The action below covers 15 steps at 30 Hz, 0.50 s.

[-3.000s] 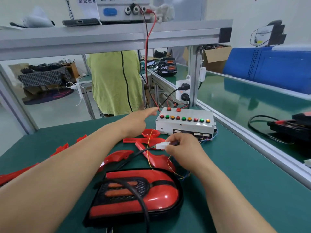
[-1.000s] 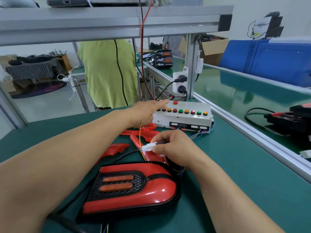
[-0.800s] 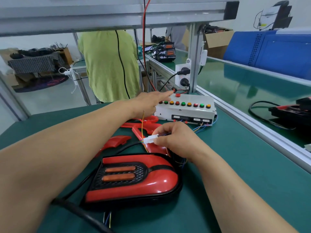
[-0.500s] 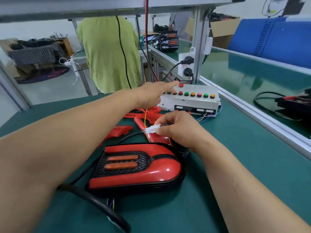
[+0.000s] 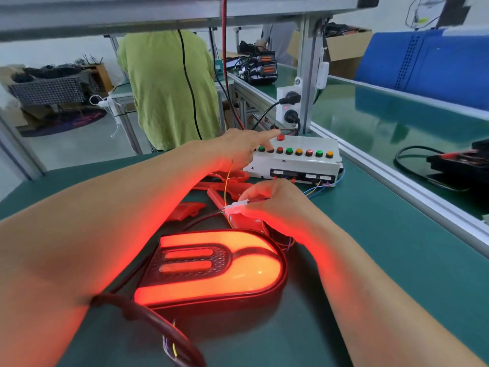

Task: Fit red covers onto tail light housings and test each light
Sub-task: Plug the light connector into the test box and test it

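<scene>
Red-lit tail light [image 5: 211,268] behind right hand [image 5: 275,200] fingers pinching white connector [image 5: 236,207]; left hand [image 5: 238,149] forefinger straight on button box [image 5: 304,162].

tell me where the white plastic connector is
In the head view, centre frame: the white plastic connector is pinched in the right hand, just beyond the glowing red tail light.

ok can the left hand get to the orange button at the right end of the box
Probably yes. The left hand is at the button row of the test box, and the orange button lies along it with nothing over it. The right hand holds the white connector nearer, clear of that path.
</scene>
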{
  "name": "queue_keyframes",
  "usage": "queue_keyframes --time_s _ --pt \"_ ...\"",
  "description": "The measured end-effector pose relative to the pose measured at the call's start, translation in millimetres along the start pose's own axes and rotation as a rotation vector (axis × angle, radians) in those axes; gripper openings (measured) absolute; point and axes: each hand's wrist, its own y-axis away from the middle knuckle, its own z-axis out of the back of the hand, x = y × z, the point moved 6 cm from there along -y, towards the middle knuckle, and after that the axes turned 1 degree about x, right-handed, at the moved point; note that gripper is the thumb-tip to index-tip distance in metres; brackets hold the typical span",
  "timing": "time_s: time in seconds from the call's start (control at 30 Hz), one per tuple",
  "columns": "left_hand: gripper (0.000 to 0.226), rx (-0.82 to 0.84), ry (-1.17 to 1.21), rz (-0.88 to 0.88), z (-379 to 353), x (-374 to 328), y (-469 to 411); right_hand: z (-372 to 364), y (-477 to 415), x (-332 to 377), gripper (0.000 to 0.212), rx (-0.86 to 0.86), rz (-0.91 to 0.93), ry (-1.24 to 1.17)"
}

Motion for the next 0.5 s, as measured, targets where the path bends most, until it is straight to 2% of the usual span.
queue_keyframes --time_s 0.13,0.33,0.5 --pt "0.094 0.019 -0.023 0.016 -1 -2 -1 1 -1 -3 0.014 -0.011 -0.001 0.003" --pt "0.094 0.092 -0.272 0.044 0 -31 -16 1 -2 -7 0.005 0.001 -0.013 -0.004" --pt "0.086 0.043 -0.322 -0.044 12 -62 -25 1 -1 -9 0.006 0.003 -0.006 -0.030"
